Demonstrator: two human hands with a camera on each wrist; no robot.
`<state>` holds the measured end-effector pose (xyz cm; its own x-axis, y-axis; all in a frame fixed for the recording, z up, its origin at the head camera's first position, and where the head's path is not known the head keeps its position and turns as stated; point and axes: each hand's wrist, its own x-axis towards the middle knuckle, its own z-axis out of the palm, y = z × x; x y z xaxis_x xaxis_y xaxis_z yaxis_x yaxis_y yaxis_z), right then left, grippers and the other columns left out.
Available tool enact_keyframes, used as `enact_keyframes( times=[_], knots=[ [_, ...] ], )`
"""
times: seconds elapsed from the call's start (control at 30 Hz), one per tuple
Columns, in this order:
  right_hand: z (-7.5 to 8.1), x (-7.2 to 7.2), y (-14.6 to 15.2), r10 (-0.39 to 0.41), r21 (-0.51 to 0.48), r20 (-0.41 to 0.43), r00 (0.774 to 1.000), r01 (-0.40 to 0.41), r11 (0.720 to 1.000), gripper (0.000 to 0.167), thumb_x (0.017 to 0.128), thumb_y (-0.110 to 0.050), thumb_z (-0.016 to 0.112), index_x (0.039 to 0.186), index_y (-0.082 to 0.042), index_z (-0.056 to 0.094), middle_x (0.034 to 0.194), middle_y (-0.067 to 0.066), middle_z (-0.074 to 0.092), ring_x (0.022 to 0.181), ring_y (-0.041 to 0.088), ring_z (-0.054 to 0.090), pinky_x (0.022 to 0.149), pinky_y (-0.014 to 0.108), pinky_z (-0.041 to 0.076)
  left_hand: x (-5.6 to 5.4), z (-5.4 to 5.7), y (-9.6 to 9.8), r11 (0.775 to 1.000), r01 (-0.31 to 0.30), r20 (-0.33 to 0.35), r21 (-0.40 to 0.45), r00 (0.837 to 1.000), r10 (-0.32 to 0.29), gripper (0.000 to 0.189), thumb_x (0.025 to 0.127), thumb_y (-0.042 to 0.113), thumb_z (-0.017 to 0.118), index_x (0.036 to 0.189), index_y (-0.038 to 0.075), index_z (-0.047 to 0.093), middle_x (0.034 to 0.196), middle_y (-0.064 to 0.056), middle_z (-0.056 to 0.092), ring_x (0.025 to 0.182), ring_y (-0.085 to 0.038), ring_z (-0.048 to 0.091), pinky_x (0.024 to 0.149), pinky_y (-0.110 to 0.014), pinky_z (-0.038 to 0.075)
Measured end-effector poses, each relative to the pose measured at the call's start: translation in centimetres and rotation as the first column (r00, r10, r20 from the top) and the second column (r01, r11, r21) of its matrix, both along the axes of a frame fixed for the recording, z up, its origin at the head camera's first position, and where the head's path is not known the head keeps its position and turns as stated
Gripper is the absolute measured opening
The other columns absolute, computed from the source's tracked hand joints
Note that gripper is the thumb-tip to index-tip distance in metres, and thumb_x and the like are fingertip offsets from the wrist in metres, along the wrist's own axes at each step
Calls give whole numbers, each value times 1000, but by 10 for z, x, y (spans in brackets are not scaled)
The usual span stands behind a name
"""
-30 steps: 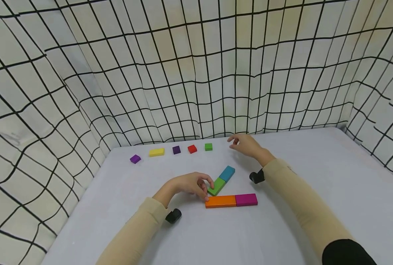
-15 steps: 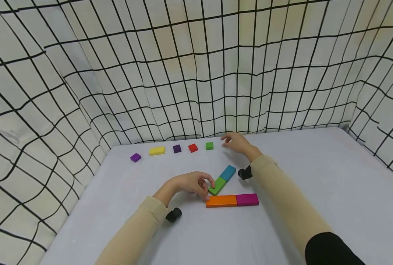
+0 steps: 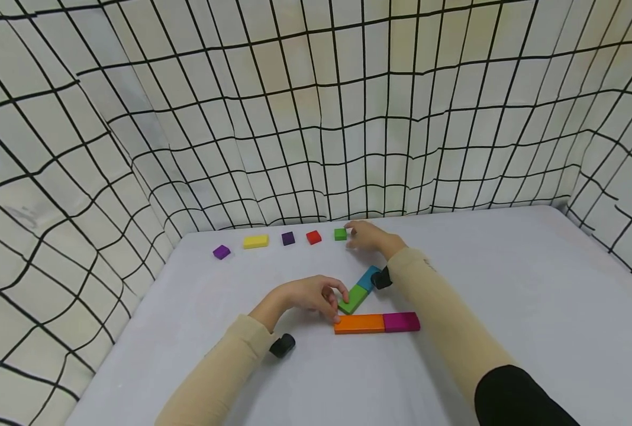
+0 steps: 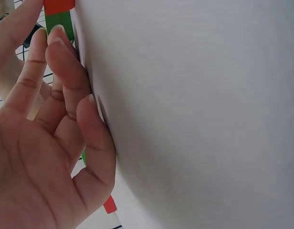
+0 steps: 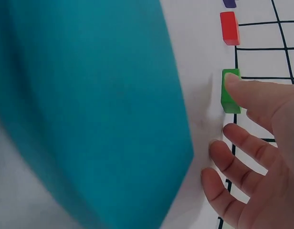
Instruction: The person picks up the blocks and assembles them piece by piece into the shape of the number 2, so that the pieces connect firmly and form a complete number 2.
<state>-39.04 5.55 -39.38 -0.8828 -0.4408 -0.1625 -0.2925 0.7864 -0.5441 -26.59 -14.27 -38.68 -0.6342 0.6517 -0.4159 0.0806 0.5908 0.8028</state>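
Note:
In the head view, my left hand (image 3: 306, 296) rests at the near blocks, its thumb at the left end of an orange block (image 3: 360, 323) and a fingertip on a flat green block (image 3: 355, 300). A magenta block (image 3: 402, 322) adjoins the orange one, and a blue block (image 3: 368, 279) continues the green one at a slant. My right hand (image 3: 369, 236) reaches the far row beside a small green block (image 3: 339, 234). In the right wrist view, the thumb overlaps that green block (image 5: 231, 101); the other fingers are apart from it, loosely bent. Firm contact cannot be told.
Left of the small green block lie a red block (image 3: 313, 237), a dark purple block (image 3: 288, 238), a yellow block (image 3: 255, 241) and a purple block (image 3: 221, 252). Black netting (image 3: 321, 130) over white sheeting encloses the white table (image 3: 316, 384). Wrist cameras sit under both wrists.
My right hand has moved left along the far edge, from a gap beside the small green block to right against it. My left hand keeps its place at the orange and green blocks.

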Motion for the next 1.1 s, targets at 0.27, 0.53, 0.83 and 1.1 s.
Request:
enact_keyframes(
  times=[0.27, 0.53, 0.83, 1.1],
  knots=[
    [0, 5, -8, 1, 95, -12, 1000, 0, 995, 68, 103, -23, 62, 161, -7, 30, 157, 31, 25, 145, 42, 35, 117, 52, 30, 0, 0, 2, 1000, 2, -8, 3, 1000, -2, 27, 91, 2, 76, 115, 8, 65, 79, -1, 62, 70, -14, 50, 60, -22, 36],
    [3, 10, -8, -32, 67, -53, 998, 36, 997, 51, 101, -23, 65, 147, -6, 51, 153, 28, 36, 141, 41, 40, 115, 51, 33, 4, 1, 2, 1000, -12, -7, -3, 1000, 12, 28, 91, 2, 76, 115, 8, 65, 78, -1, 61, 71, -13, 51, 62, -22, 38],
    [6, 5, -9, -25, 84, -75, 997, 31, 996, 37, 99, -18, 69, 131, -2, 62, 136, 20, 56, 127, 33, 53, 108, 45, 42, 3, 3, 1, 1000, -13, -13, 0, 1000, 13, 28, 90, 2, 76, 115, 8, 65, 79, -2, 62, 72, -14, 52, 64, -22, 40],
    [6, 8, -2, -62, 7, -40, 997, 62, 998, 38, 101, -15, 65, 136, -1, 60, 139, 20, 57, 128, 33, 53, 109, 47, 41, 2, 1, 0, 1000, -10, -16, 1, 1000, 10, 27, 91, 3, 75, 116, 8, 65, 78, -1, 61, 71, -14, 51, 63, -22, 39]
  ],
)
